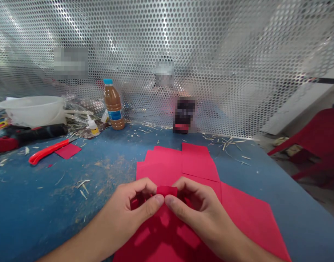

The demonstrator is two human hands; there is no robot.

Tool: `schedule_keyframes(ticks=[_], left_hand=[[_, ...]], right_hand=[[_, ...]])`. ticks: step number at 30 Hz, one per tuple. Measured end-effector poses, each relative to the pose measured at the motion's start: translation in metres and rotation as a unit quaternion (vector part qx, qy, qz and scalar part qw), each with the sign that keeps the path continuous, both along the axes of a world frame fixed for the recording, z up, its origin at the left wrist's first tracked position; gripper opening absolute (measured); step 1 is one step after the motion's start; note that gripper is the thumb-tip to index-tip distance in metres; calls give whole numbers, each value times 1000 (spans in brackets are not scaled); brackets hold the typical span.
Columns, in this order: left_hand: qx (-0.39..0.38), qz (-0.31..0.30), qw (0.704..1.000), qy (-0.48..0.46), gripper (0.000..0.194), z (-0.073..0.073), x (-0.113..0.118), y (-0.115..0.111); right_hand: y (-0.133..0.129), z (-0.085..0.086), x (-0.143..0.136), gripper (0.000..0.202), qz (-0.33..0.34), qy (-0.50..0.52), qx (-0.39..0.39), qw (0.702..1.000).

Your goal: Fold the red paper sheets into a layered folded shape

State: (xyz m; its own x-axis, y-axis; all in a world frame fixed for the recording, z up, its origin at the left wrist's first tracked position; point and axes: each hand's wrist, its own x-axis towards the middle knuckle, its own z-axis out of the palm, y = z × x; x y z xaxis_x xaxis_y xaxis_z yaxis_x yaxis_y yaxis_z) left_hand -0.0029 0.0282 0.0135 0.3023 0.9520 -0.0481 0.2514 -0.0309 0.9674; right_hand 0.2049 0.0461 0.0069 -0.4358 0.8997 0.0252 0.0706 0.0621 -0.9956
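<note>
Between both hands is a small red piece (167,190), bent or folded, pinched at its two ends. My left hand (135,202) is closed on its left side, thumb in front and fingers behind. On its right side my right hand (195,203) grips it the same way, and the two thumb tips nearly touch. Below the hands lie several larger red sheets (245,211), overlapping on the blue table. A smaller red rectangle (198,160) rests on top of them, beyond the hands.
At the left are a red-handled knife (48,152), a red square (68,150), a white tub (36,111), a black-and-red tool (41,134), a small glue bottle (93,126) and a brown bottle (114,105). Scraps dot the blue table (101,163). A perforated metal panel (145,43) stands behind.
</note>
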Motion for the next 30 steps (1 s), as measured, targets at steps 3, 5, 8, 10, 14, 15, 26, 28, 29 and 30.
schedule_keyframes(ticks=[3, 5, 8, 10, 14, 15, 26, 28, 29, 30], left_hand=[[-22, 2, 1000, -12, 34, -2, 0, 1], [-32, 8, 999, -16, 33, -4, 0, 1], [-22, 14, 1000, -15, 32, -5, 0, 1], [-15, 15, 1000, -11, 32, -5, 0, 0], [-19, 16, 1000, 1, 30, -6, 0, 0], [-20, 16, 1000, 2, 30, -7, 0, 0], [-34, 11, 999, 5, 32, -6, 2, -2], [-32, 8, 999, 8, 34, -7, 1, -2], [-30, 8, 999, 9, 34, -8, 1, -2], [-29, 7, 1000, 9, 34, -9, 0, -1]], right_hand=[[0, 1, 0, 32, -4, 10, -2, 1000], [-1, 2, 0, 33, -5, 18, -5, 1000], [-2, 3, -1, 33, -3, 23, -1, 1000], [-3, 2, -1, 32, -6, 24, 15, 1000], [-2, -3, -1, 30, -17, 23, 42, 999], [-2, -4, -1, 30, -19, 24, 45, 999], [-1, -8, 1, 31, -13, 27, 48, 998], [-1, -9, 1, 31, -13, 30, 43, 999], [-1, -9, 1, 31, -13, 32, 40, 999], [-1, -10, 1, 31, -13, 33, 36, 999]])
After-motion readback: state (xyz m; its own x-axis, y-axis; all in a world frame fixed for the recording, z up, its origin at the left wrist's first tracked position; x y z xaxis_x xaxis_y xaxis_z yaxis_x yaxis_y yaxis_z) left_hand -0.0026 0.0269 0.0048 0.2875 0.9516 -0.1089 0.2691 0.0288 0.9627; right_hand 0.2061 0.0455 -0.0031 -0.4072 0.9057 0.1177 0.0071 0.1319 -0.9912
